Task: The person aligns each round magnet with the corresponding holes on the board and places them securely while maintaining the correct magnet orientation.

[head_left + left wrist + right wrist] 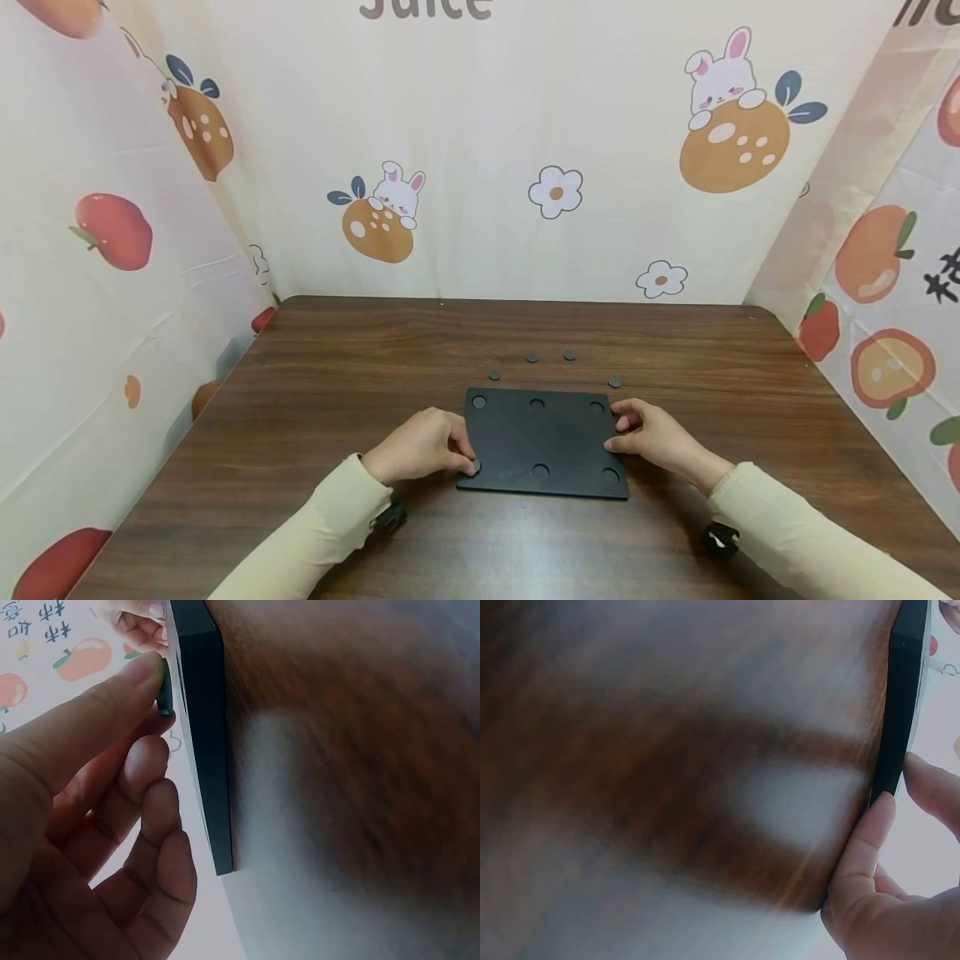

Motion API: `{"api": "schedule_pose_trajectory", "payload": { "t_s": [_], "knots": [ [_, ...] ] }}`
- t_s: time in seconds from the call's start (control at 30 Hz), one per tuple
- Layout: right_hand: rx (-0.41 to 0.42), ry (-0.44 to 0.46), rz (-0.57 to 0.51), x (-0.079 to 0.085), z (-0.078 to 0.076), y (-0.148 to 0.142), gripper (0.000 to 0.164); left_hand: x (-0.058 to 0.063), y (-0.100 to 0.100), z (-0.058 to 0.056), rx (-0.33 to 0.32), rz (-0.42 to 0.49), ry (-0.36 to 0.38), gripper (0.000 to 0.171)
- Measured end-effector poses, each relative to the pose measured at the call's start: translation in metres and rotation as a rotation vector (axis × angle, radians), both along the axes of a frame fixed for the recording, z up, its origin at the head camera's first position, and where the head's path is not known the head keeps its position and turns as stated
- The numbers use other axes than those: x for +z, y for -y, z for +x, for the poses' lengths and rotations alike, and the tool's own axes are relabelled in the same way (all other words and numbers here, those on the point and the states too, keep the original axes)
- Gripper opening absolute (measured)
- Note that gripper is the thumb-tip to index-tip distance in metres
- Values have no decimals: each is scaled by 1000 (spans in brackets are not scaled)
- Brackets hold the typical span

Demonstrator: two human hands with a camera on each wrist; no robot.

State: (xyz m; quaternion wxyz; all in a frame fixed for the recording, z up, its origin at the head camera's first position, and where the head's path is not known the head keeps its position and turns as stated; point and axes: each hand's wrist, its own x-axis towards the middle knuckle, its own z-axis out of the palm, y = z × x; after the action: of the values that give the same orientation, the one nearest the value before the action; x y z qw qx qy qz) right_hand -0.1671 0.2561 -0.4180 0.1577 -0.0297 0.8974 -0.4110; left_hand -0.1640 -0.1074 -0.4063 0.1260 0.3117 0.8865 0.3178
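A flat black board (pixel 540 437) with round recesses lies on the table. At its near-left corner my left hand (pixel 423 446) pinches a small dark disc (pixel 165 688) between thumb and forefinger, right at the recess there; the other fingers curl loosely below. A matching disc (pixel 479 402) sits in the far-left recess. On the opposite side my right hand (pixel 656 437) grips the board's right edge, thumb on top and a finger (pixel 870 832) against the side. The middle and right recesses show no discs.
Beyond the board several loose dark discs (pixel 532 357) lie scattered on the brown wooden table (pixel 337 358). Fruit-printed cloth (pixel 480 233) hangs behind the table and along both sides.
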Motion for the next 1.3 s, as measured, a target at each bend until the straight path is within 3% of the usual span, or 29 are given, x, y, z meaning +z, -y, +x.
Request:
{"api": "schedule_pose_trajectory", "payload": {
  "t_s": [1.3],
  "knots": [
    [-21,15,-10,-1,0,1,65,-2,-3,-1,-7,-39,-5,7]
  ]
}}
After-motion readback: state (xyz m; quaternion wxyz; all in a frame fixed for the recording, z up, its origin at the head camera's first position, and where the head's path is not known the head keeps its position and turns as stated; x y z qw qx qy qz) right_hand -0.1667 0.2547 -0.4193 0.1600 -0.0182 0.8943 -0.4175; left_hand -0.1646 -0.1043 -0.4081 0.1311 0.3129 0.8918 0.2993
